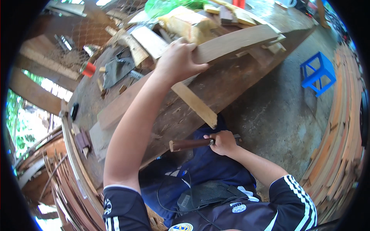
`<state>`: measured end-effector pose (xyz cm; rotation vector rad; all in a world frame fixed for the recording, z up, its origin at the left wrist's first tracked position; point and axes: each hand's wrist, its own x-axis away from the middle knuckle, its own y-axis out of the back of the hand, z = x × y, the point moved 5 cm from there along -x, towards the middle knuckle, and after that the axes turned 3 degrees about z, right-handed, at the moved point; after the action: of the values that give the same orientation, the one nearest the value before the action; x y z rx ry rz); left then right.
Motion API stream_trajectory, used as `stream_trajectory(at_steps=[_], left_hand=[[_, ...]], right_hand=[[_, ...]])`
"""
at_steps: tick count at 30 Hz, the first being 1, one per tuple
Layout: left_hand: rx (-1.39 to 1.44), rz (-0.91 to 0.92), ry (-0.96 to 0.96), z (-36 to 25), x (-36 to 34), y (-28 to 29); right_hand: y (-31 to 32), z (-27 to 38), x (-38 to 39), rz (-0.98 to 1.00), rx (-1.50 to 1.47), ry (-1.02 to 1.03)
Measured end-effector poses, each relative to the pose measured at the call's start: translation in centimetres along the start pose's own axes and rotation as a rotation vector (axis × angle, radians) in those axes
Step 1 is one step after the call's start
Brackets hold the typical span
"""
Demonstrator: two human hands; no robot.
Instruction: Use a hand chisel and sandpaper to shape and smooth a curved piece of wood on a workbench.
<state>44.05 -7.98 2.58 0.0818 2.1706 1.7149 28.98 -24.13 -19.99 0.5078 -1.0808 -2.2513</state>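
Observation:
My left hand (176,59) grips the near left end of a pale wooden board (239,42) that slants up to the right across the wooden workbench (250,77). A narrower wood strip (194,104) lies below it, jutting over the bench's front edge. My right hand (224,142) is closed on a tool with a brown wooden handle (189,144), held near my lap beneath that strip's end; the tool's far part is mostly hidden by the hand.
Offcuts (146,42), a green plastic bag (165,5), a red cylinder (88,69) and a grey cloth (113,73) crowd the bench. A blue stool (318,69) stands on the concrete floor to the right. Long timber strips (331,134) are stacked at right and left.

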Motion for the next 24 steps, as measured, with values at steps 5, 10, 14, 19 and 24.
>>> stream_trajectory(at_steps=[5, 10, 14, 19, 24], left_hand=[[0.019, 0.027, 0.032, 0.3, -1.3, -0.9], [0.146, -0.189, -0.006, 2.5, 3.5, 2.5], [0.120, -0.164, 0.308, 11.3, 13.6, 7.6], [0.073, -0.103, 0.400, 15.1, 23.4, 7.2], [0.056, -0.025, 0.449, 12.6, 26.4, 8.1]], right_hand=[[0.1, 0.0, -0.5, 0.008, -0.021, 0.005], [0.5, -1.1, -0.3, -0.099, -0.109, 0.027], [0.5, -0.4, -0.4, -0.152, -0.230, 0.111], [2.5, 2.2, -0.1, -0.116, -0.396, 0.210], [5.8, 9.2, -1.0, 0.119, -0.660, 0.317]])
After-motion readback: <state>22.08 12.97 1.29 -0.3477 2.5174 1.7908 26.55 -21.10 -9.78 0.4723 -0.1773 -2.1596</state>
